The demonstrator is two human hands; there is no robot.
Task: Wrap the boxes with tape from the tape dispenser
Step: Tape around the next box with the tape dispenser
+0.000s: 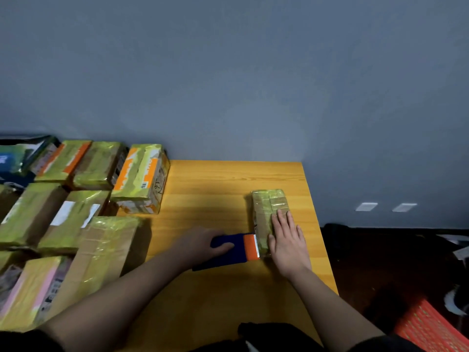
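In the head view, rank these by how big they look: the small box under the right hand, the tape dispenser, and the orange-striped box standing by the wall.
1. Orange-striped box, clearly largest.
2. Small box and tape dispenser: they look about alike, and the hands cover part of each, so I won't rank them.

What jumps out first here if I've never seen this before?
Probably the two hands mid-table: the left hand grips a blue-and-orange tape dispenser pressed to a small box, while the right hand lies flat on that box. Next, the crowd of yellow-taped boxes filling the table's left side.
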